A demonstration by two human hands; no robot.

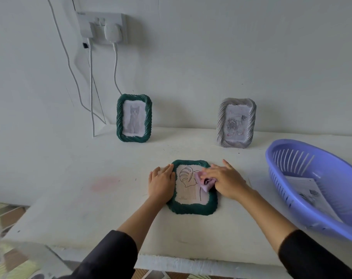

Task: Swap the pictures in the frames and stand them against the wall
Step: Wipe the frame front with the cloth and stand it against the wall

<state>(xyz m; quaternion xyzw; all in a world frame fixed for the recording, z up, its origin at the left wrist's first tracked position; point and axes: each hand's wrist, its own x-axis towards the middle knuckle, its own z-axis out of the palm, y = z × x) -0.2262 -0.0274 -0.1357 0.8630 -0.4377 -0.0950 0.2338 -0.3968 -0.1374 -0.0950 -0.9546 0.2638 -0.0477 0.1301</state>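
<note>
Under hands, green frame [191, 208]: left hand [161, 183] flat on edge, right hand [225, 180] gripping cloth [206, 185].

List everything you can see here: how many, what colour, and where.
cat frame: one, dark green, standing against wall, left
rose frame: one, grey, standing against wall, right
leaf frame: one, dark green, flat on table, centre
cloth: one, pink, on leaf frame
basket: one, blue-violet, table's right end
printed paper: at least one, white, inside basket
socket: one, white, on wall, two plugs
table: one, white
left grip: flat on leaf frame's left edge
right grip: holds cloth on leaf frame
</note>
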